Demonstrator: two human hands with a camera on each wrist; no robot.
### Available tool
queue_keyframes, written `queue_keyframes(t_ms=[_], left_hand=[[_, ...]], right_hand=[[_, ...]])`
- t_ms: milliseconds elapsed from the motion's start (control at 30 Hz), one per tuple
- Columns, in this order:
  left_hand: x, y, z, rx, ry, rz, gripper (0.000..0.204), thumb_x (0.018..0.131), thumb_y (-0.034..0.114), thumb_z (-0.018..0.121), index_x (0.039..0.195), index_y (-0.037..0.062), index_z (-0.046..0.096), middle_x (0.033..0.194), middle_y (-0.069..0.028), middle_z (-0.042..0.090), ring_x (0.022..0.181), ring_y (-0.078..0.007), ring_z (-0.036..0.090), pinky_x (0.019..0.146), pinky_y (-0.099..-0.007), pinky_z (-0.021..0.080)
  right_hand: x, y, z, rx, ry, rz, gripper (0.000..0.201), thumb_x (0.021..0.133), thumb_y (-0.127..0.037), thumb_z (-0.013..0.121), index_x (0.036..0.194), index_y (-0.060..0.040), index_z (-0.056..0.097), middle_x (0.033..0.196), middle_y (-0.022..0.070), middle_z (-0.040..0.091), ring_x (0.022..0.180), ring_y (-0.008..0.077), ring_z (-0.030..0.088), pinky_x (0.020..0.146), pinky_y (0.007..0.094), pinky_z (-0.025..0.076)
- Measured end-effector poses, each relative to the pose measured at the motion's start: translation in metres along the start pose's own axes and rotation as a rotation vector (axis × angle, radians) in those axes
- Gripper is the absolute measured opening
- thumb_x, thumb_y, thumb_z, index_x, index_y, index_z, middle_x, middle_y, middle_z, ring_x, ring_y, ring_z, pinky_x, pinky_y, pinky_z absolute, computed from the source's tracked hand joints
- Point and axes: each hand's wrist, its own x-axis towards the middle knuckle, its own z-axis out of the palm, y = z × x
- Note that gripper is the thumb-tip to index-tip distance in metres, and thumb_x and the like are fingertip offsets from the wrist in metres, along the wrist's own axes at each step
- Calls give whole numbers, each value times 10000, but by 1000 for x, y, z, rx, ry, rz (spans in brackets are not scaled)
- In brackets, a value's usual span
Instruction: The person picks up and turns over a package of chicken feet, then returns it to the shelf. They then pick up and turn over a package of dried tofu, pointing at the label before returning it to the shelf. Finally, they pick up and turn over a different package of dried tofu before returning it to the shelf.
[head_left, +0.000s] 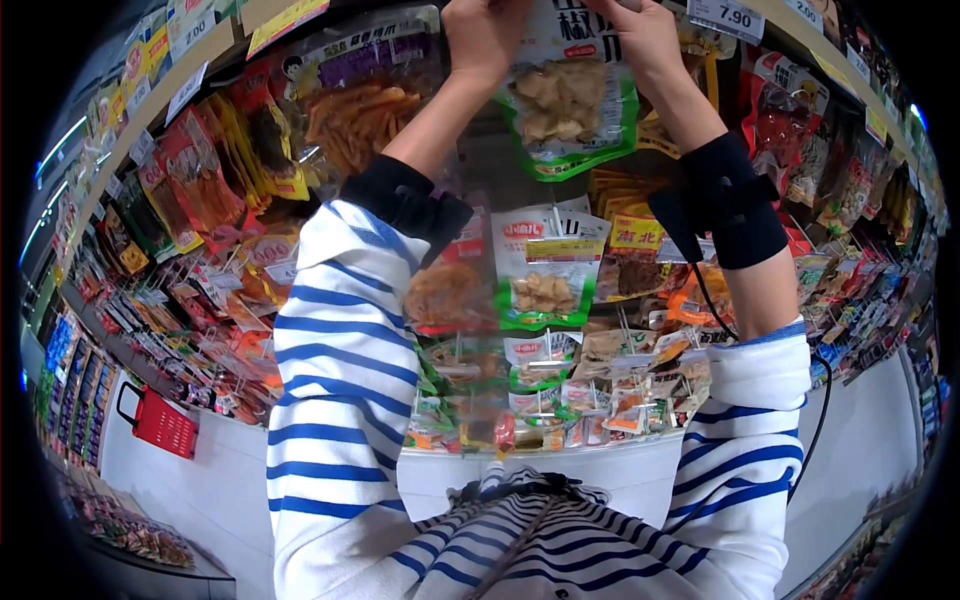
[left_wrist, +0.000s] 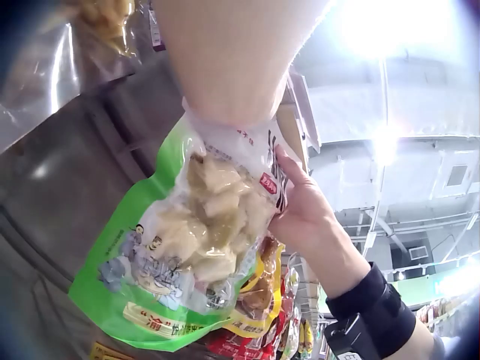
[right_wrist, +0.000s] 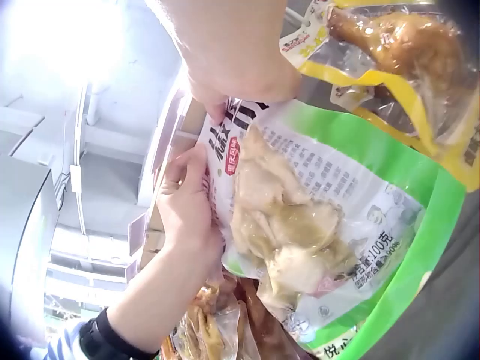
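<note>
Both hands hold a white snack bag (head_left: 570, 100) with a green border by its upper part. Pale, chunky pieces show through its clear window, and dark Chinese print runs across its top. At its left side, my left hand (head_left: 488, 40) grips the bag's edge. My right hand (head_left: 640, 45) pinches the opposite upper side, its thumb on the front in the left wrist view. The bag's top edge lies out of the head view. Below it, a similar bag (head_left: 545, 270) hangs on a hook behind a yellow price tag (head_left: 565, 248).
Hanging snack packs crowd the shelves on both sides, among them a large pack of brown strips (head_left: 360, 120) and a yellow-edged drumstick pack (right_wrist: 405, 45). A shelf rail with a 7.90 price tag (head_left: 727, 17) runs overhead. A red shopping basket (head_left: 165, 420) stands on the floor at left.
</note>
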Motion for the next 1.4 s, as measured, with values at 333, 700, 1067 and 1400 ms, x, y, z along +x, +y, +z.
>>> queue_keyframes(t_ms=[333,700,1067,1400], left_hand=[[14,-2,-7,-169,-90,-319,271,797,245,558,738,-18,572,512,-14,518,470,-52,450,427,-238,367],[26,-22,-5,-133,-306,-700,226,772,152,582,685,-55,564,608,-43,553,569,-91,480,494,-241,383],[25,-34,-8,-309,-324,-786,209,772,187,559,664,8,568,615,-29,553,545,-102,481,480,-246,364],[17,-62,-7,-585,-373,-931,103,793,102,514,804,33,589,641,-45,559,525,-111,479,474,-265,369]], right_hand=[[28,32,-9,-67,28,-70,288,748,-199,623,913,32,580,770,42,611,669,80,569,577,217,453],[42,37,-7,-26,151,-20,185,714,-107,634,792,57,600,708,65,595,585,121,529,514,257,412],[63,48,-23,-247,147,100,235,692,-143,622,820,49,576,754,86,592,656,139,545,553,271,423],[71,64,-20,-309,100,28,303,690,-189,647,899,14,560,827,80,597,718,138,562,613,267,441]])
